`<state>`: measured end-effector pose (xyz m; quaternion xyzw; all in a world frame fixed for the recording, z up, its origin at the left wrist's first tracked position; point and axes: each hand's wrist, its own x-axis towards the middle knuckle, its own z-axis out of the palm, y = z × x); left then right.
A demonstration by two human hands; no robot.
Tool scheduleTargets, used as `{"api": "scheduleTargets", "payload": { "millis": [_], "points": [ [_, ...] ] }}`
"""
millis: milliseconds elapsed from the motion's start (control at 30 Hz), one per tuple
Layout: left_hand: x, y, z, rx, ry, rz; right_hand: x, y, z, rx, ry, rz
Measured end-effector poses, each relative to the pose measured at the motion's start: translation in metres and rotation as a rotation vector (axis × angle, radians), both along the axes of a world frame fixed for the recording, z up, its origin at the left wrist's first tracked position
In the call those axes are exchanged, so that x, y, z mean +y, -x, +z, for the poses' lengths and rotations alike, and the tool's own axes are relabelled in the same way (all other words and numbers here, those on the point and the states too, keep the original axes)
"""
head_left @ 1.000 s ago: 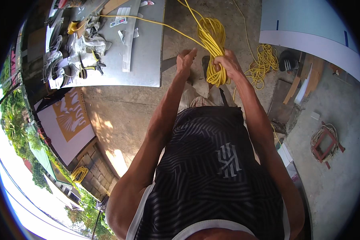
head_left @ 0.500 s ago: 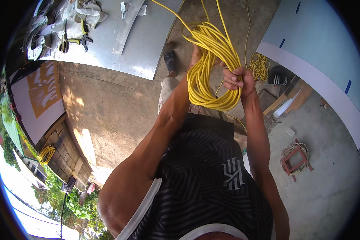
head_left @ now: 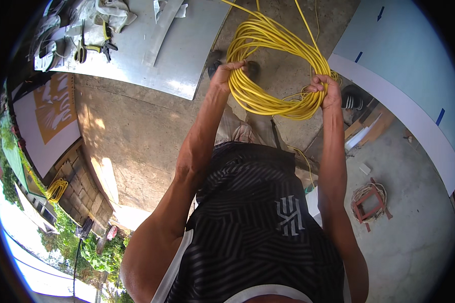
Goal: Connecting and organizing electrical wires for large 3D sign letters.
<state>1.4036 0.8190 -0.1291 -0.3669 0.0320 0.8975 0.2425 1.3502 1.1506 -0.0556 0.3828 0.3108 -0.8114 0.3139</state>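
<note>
A large loose coil of yellow cable [head_left: 268, 103] is stretched between my two hands in front of my body. My left hand [head_left: 228, 76] is closed around the coil's left side, thumb lying over the strands. On the opposite side my right hand [head_left: 327, 91] grips the bundle, its fingers curled inward over the loops. Lengths of the same cable run from the coil up past the top edge of the head view. A thin yellow strand [head_left: 303, 156] trails below, beside my waist. Part of another yellow heap shows just behind my right hand.
At upper left stands a metal-topped table [head_left: 187, 65] with scissors [head_left: 80, 50] and a spring clamp [head_left: 107, 48]. A pale blue panel [head_left: 404, 45] fills the upper right. A reddish frame wound with cord [head_left: 369, 203] lies on the floor. Another yellow coil [head_left: 57, 190] hangs at far left.
My hands have moved apart, the left one coming into view on the coil's left side. The coil has widened into an open ring and shifted up and right.
</note>
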Motion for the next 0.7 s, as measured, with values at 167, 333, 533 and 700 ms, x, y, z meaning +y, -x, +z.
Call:
{"api": "scheduleTargets", "payload": {
  "millis": [167, 333, 533, 700],
  "points": [
    [0.000, -0.030, 0.034, 0.074, 0.103, 0.048, 0.020, 0.024, -0.024, -0.024, -0.100, 0.068],
    [-0.014, -0.035, 0.031, 0.176, -0.198, 0.117, 0.009, 0.037, -0.017, 0.012, 0.012, 0.348],
    [-0.002, -0.023, 0.035, 0.255, -0.301, 0.174, -0.004, 0.016, -0.019, 0.190, 0.089, 0.317],
    [0.004, -0.018, 0.045, 0.230, -0.307, 0.209, -0.002, -0.022, -0.023, 0.077, 0.074, 0.288]
  ]
}}
